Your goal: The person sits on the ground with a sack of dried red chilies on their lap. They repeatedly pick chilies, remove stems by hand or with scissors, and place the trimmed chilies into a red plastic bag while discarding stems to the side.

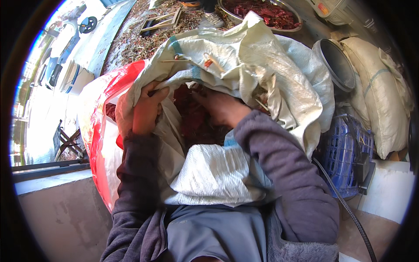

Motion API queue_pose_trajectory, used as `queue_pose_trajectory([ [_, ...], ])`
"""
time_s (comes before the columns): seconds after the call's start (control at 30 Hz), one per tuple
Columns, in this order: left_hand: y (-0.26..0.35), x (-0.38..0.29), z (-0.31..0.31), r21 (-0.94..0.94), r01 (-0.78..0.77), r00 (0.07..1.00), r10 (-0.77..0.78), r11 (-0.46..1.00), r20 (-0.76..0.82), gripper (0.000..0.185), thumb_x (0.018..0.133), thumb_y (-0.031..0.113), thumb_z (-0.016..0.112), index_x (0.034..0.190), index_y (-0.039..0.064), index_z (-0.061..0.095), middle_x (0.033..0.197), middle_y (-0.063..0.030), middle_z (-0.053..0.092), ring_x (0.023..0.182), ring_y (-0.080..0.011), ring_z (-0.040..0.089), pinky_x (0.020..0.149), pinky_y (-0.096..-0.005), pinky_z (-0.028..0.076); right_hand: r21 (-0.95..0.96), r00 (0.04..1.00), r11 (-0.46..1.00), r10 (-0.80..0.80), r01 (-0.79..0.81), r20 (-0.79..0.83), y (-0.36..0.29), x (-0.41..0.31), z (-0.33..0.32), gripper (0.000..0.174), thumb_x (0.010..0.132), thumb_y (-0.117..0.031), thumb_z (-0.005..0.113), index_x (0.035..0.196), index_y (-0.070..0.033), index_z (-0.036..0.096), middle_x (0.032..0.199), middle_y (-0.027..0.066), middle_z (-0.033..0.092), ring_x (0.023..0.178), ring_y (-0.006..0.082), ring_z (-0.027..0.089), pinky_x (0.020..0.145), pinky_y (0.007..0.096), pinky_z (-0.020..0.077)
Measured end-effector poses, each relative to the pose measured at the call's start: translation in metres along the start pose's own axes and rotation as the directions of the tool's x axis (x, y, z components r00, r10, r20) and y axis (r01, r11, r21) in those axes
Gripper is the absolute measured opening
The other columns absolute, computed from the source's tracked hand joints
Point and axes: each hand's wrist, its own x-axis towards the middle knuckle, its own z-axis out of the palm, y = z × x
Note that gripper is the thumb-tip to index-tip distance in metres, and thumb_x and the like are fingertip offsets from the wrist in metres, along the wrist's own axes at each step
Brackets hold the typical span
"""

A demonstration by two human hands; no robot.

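A white woven plastic sack [278, 65] with blue stripes lies before me, its mouth spread wide. Dark red dried plant pieces, which look like chili peppers [203, 122], fill the inside. My left hand [149, 106] grips the sack's rim at the left, thumb on top of the folded cloth. My right hand [219, 106] reaches into the mouth over the red pieces, its fingertips partly hidden in shade under the far rim; whether it holds anything cannot be made out. A red and white plastic bag [104, 131] stands against the sack's left side, with dark red pieces showing inside.
A metal basin [262, 14] of red pieces stands beyond the sack, near another person's shoe [214, 19]. A small wooden stool [162, 23] lies among stems. At right are a dark bucket [337, 65], a blue crate [343, 157], a full sack [376, 95] and a cable [350, 209].
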Motion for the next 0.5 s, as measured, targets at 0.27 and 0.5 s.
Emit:
queue_pose_trajectory([
  [0.27,0.023,-0.031,0.004,-0.285,-0.119,0.992,0.123,0.951,-0.003,0.016,0.093,0.006,0.064,0.108,0.003,0.068,0.069,0.0057,0.053,0.048,-0.0028,0.037,0.046,-0.0209,0.031,0.032,0.988,0.992,-0.125,0.123,0.093,-0.021,-0.019,-0.005,0.091,0.074,-0.043,0.077,0.156,-0.022,0.046,0.146,0.0291,0.054,0.127,0.0450,0.060,0.100,0.0508,0.0537],
  [0.5,0.028,-0.035,0.019,-0.648,-0.146,0.952,0.284,0.747,0.113,0.010,0.092,0.006,0.069,0.102,0.005,0.067,0.070,0.0068,0.054,0.049,-0.0004,0.036,0.045,-0.0186,0.028,-0.087,0.989,0.989,-0.110,0.118,0.094,-0.046,-0.061,-0.022,0.079,0.073,-0.033,0.079,0.145,-0.011,0.056,0.140,0.0322,0.055,0.123,0.0544,0.057,0.101,0.0572,0.0489],
])
